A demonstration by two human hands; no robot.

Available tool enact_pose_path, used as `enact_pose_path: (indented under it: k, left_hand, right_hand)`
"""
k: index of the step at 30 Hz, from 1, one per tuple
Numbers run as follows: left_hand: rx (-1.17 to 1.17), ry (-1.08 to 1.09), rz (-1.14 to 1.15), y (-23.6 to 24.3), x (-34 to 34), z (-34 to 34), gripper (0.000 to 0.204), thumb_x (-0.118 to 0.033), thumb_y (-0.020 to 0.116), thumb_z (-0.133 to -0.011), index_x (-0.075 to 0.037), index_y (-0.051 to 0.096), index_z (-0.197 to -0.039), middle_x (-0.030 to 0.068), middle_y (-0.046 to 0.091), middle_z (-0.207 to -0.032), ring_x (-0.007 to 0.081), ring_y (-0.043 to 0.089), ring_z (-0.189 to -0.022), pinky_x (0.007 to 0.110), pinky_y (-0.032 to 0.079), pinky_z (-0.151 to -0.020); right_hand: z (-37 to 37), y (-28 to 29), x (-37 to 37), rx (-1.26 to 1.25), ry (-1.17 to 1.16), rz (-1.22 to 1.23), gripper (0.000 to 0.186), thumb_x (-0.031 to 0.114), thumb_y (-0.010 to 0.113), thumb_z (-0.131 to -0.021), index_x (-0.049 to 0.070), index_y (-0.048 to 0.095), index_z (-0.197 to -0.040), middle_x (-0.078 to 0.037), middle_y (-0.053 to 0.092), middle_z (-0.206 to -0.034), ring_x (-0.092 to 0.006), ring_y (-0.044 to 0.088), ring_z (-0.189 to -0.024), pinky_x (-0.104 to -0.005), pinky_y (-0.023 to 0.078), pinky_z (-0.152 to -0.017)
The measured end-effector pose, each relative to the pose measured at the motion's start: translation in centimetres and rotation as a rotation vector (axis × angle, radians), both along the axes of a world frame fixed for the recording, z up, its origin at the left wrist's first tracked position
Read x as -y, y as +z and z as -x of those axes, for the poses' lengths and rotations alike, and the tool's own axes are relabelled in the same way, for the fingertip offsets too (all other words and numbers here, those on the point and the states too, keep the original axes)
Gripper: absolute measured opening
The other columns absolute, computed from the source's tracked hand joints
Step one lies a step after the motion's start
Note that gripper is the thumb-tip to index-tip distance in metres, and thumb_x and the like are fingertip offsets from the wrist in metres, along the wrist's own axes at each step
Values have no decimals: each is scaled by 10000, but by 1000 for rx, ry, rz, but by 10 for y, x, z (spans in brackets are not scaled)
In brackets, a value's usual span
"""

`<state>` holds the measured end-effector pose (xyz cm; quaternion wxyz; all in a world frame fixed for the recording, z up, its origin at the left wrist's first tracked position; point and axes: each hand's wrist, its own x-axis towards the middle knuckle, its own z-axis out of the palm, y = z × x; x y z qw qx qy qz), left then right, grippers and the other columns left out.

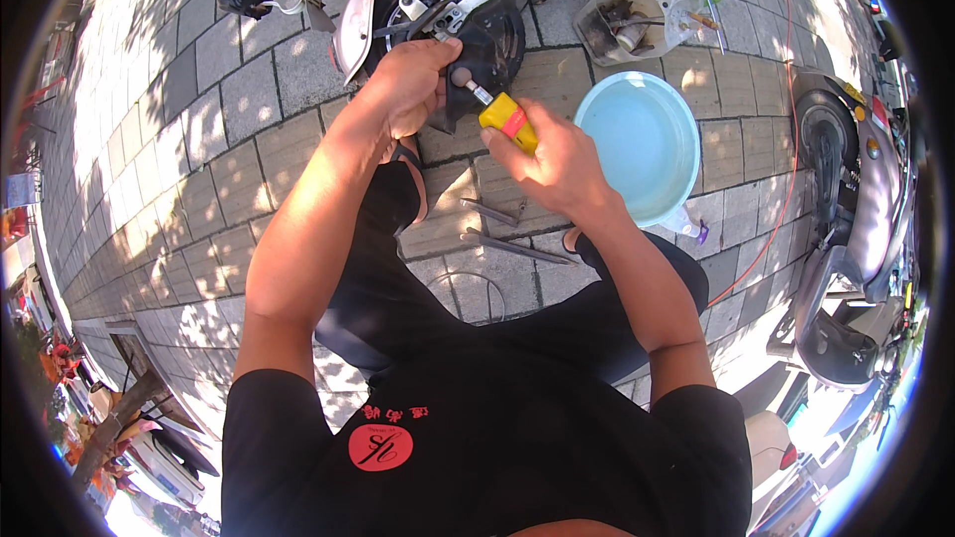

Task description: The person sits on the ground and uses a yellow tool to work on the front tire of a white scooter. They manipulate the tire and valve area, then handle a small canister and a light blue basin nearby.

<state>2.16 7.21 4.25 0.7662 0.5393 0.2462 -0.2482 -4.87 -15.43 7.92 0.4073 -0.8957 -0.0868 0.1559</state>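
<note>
My left hand [418, 80] grips a black rubbery piece [477, 107] at the lower part of a scooter's rear wheel [502, 35], just below the silver swingarm and shock absorber. My right hand [542, 159] is closed on a yellow hand tool [507, 119] with a red band, a metal neck and a rounded grey-pink head [463, 78]. That head is against or just in front of the black piece, beside my left fingers; exact contact is unclear.
Right of my hands sit a pale blue basin [637, 189] of liquid and, beyond it, a plastic container [612, 40] of tools. Metal bars [512, 246] lie between my legs. A red cord [756, 268] crosses the pavers; another scooter [860, 229] stands at the right.
</note>
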Motion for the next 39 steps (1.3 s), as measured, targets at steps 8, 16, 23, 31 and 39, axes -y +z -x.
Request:
enact_pose_path:
  k: [8,16,23,31,39]
  left_hand:
    - [5,-65,-30,-6,-8,-2,303,-265,557,-1191,-29,717,-1089,56,749,-857,110,646,-634,247,500,-551]
    - [9,-52,-35,-4,-4,-1,238,-275,617,-1158,-85,696,-1039,-4,666,-815,87,533,-624,255,441,-578]
    - [4,-66,28,4,-7,1,250,-260,576,-1184,-73,719,-1102,27,745,-873,91,660,-668,233,500,-567]
    - [18,-112,50,-17,-13,-4,249,-249,563,-1189,-54,713,-1153,40,779,-970,108,718,-748,258,577,-652]
    - [33,-103,11,-9,-11,-4,325,-347,603,-1180,-67,723,-1290,27,796,-1104,112,780,-919,269,601,-699]
  right_hand:
    - [9,-1,6,26,44,17,671,453,833,-957,-43,682,-1382,-250,790,-1162,-440,775,-1079,-456,613,-947]
    - [9,-3,6,66,26,-3,483,461,760,-971,45,687,-1205,-236,772,-1088,-490,732,-1034,-529,579,-885]
    - [1,1,-1,8,-14,2,462,466,764,-976,53,690,-1168,-234,776,-1056,-494,732,-1014,-529,576,-880]
    - [6,-3,8,46,33,25,569,482,780,-965,36,696,-1308,-249,778,-1096,-482,744,-1047,-508,589,-918]
    - [12,18,20,-231,-40,63,604,539,755,-968,50,686,-1316,-256,777,-1132,-482,734,-1096,-505,575,-953]
